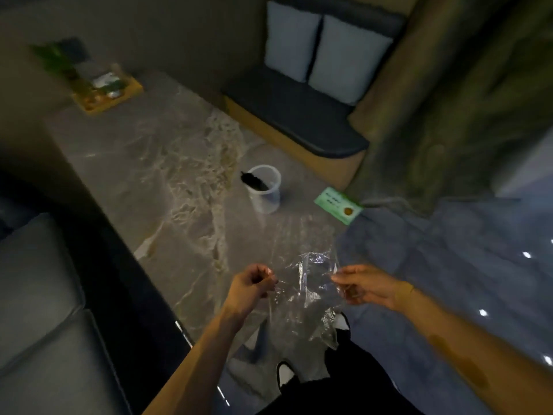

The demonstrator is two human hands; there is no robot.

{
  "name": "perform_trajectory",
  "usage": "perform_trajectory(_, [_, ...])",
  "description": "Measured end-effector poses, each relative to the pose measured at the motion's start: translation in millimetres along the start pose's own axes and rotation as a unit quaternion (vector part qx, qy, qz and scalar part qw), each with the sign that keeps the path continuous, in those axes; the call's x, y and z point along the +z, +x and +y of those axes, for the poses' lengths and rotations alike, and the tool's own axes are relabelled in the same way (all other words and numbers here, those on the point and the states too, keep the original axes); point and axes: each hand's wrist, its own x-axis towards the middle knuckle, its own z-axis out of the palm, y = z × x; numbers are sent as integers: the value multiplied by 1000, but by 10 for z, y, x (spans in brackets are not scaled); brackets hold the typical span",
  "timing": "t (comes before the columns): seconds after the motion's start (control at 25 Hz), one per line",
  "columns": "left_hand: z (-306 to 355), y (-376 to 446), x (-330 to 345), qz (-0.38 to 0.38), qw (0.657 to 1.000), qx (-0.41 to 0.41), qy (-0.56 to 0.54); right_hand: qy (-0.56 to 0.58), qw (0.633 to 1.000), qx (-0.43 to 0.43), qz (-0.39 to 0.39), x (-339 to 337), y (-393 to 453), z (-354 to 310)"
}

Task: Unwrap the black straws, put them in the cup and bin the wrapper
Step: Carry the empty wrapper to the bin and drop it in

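A clear plastic cup (265, 193) stands on the marble table (143, 163), and the black straws (253, 181) lean inside it, their tops poking out on the left of the rim. Nearer to me, above the table's front corner, both hands hold the empty clear wrapper (308, 289) stretched between them. My left hand (253, 284) pinches its left edge with closed fingers. My right hand (363, 284) pinches its right edge. The lower part of the wrapper hangs crumpled down over my legs.
A green card (338, 205) lies at the table's right edge beside the cup. A wooden tray (104, 85) with plants and small items sits at the far left corner. A bench with two pale cushions (323, 52) stands behind; a grey sofa (39, 295) lies to my left.
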Motion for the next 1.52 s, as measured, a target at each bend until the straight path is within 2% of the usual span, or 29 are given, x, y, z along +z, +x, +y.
perform_trajectory(0.08, [118, 132, 275, -56, 998, 13, 39, 25, 999, 20, 18, -277, -203, 166])
perform_trajectory(0.32, [396, 561, 1312, -193, 971, 32, 137, 121, 986, -2, 110, -1102, -657, 693])
perform_trajectory(0.56, [610, 863, 2807, -295, 933, 38, 202, 248, 934, -40, 253, -2063, -1104, 1230])
perform_trajectory(0.68, [721, 917, 3507, -322, 921, 26, 218, 289, 905, -65, 306, -2544, -1410, 1374])
perform_trajectory(0.84, [902, 948, 4314, -350, 907, 25, 232, 276, 886, -111, 357, -3124, -1786, 1528])
perform_trajectory(0.96, [1030, 997, 4781, -369, 903, 10, 220, 278, 866, -112, 400, -3492, -1908, 1627])
perform_trajectory(1.2, [1249, 1341, 5389, -382, 889, 58, 244, 286, 838, -123, 449, -4033, -1786, 1579])
perform_trajectory(1.36, [1460, 1737, 5771, -400, 874, 106, 255, 278, 815, -134, 491, -4438, -1635, 1363])
perform_trajectory(1.52, [1752, 2209, 6200, -421, 863, 117, 254, 277, 797, -132, 519, -4887, -1461, 1055])
